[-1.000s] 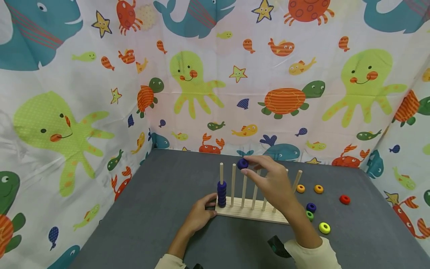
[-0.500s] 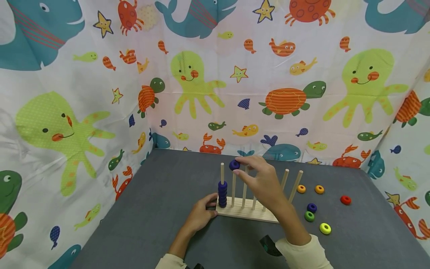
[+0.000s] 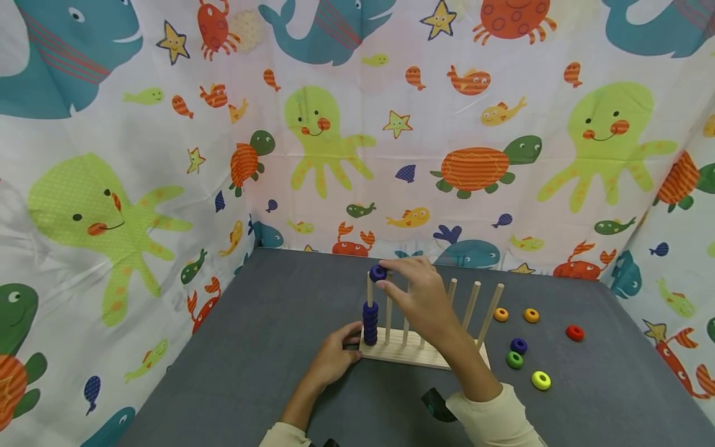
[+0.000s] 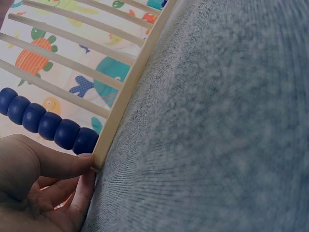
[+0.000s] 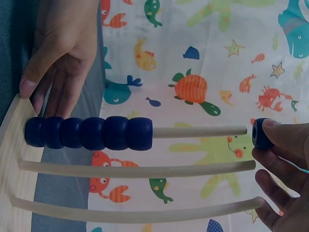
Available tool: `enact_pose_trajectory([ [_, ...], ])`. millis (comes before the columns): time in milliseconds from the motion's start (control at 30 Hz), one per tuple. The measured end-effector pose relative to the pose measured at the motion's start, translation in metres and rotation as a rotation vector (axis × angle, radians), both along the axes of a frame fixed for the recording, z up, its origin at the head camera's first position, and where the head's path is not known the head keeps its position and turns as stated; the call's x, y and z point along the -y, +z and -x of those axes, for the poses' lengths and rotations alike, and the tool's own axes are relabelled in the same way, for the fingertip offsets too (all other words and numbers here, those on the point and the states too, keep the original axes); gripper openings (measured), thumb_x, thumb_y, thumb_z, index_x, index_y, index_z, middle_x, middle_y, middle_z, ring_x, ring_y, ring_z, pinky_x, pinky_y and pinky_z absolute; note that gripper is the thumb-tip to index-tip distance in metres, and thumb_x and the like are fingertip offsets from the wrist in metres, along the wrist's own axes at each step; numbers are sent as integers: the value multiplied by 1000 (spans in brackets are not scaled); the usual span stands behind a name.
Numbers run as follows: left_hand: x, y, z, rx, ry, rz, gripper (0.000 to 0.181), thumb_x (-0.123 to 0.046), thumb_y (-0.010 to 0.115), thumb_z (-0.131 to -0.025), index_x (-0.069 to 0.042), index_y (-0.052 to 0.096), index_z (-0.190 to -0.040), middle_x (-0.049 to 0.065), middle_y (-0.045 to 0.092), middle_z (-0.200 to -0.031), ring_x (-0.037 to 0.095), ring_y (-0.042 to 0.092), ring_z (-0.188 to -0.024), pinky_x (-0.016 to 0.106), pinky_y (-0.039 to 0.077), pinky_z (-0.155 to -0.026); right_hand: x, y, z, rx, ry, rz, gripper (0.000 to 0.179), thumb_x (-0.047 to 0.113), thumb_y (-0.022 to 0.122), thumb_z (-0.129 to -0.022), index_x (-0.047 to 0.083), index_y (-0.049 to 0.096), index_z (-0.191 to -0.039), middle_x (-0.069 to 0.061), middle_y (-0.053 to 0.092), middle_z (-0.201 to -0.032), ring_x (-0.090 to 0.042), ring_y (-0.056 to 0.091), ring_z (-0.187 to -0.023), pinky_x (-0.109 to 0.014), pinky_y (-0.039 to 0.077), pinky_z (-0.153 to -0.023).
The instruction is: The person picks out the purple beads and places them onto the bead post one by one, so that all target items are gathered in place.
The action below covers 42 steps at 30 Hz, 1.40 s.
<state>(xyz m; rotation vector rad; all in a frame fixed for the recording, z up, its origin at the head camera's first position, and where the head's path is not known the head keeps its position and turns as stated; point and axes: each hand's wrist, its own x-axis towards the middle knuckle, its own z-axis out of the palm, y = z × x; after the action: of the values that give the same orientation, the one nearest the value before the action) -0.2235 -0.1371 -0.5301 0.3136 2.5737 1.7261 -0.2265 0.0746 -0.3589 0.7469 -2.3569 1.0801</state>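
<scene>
A wooden peg rack (image 3: 402, 351) with several upright pegs stands on the grey table. Its leftmost peg carries a stack of dark blue beads (image 5: 94, 133), and the upper part of that peg is bare. My right hand (image 3: 416, 295) pinches another dark blue bead (image 5: 261, 134) between thumb and finger. In the right wrist view this bead is just off the tip of the stacked peg, apart from it by a small gap. My left hand (image 3: 331, 355) holds the left end of the rack's base (image 4: 116, 116), thumb against it beside the lowest bead.
Loose beads lie on the table right of the rack: two orange (image 3: 530, 315), one red (image 3: 575, 333), one dark blue (image 3: 518, 345), one green (image 3: 514, 359) and one yellow (image 3: 540, 380). A cloth (image 3: 357, 136) printed with sea animals hangs behind and at the sides.
My right hand has moved left with the pinched blue bead, from above the middle pegs to the top of the leftmost peg. The left hand has stayed at the rack's end.
</scene>
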Motion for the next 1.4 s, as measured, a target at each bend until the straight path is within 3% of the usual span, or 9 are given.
enact_pose_trajectory([
  [267,0,-1,1,-10,-5,-9,64,8,72,-89,-5,58,-150,17,61,-150,35,65,-129,53,53,-103,8,-2,2,6,32,6,39,17,80,-95,10,74,-133,-9,73,-131,-29,59,-121,-58,49,-105],
  [533,0,-1,1,-8,-6,-13,65,8,72,-89,-4,57,-151,17,60,-151,35,65,-129,53,53,-103,12,1,6,20,15,-7,39,18,80,-96,11,73,-134,-9,72,-134,-29,60,-121,-55,53,-100],
  [800,0,-1,1,0,5,-9,65,8,72,-89,-5,58,-150,16,61,-150,36,65,-130,55,52,-104,12,0,6,52,9,-8,40,18,80,-96,10,73,-135,-10,71,-135,-32,59,-127,-58,50,-106],
  [1167,1,-1,1,8,0,-19,65,7,72,-90,-5,57,-151,17,60,-151,35,65,-130,49,55,-101,10,1,9,6,35,6,37,15,80,-95,8,74,-131,-9,74,-129,-31,63,-121,-57,50,-105],
  [1400,0,-2,2,12,2,-17,65,6,72,-90,-5,57,-151,16,61,-151,35,65,-130,53,53,-104,9,1,9,26,37,1,36,16,80,-95,9,75,-130,-10,73,-131,-34,61,-130,-61,42,-115],
])
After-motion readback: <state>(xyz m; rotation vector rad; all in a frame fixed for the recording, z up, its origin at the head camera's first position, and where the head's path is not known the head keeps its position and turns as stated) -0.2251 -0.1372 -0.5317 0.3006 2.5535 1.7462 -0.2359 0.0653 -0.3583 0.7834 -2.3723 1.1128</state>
